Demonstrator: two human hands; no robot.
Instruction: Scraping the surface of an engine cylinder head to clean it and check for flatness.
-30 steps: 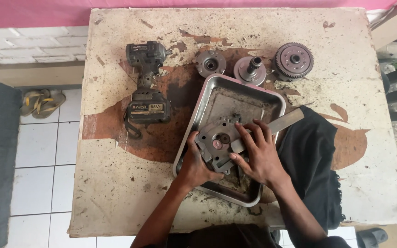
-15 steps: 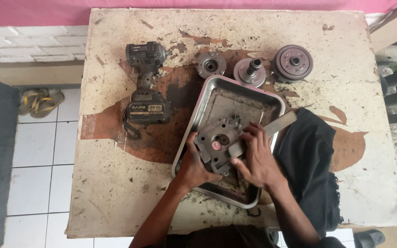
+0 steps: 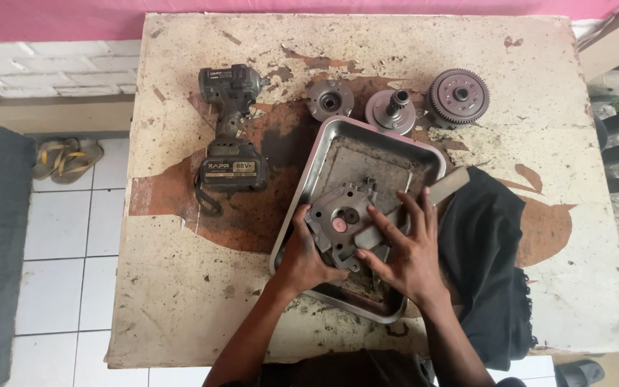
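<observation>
left hand point(image 3: 304, 259) is gripping the grey metal part point(image 3: 342, 222) by its left edge | right hand point(image 3: 404, 251) is lying flat on the part, fingers spread | part is sitting inside the metal tray point(image 3: 367, 143) | drill point(image 3: 229, 132) is lying left of the tray | black cloth point(image 3: 485, 251) is lying right of the tray | three round gears point(image 3: 394, 104) are sitting above the tray

Soft, even daylight lit the table point(image 3: 180, 301); shadows were faint, the metal tray point(image 3: 367, 140) gave mild glare, and focus stayed sharp.
</observation>
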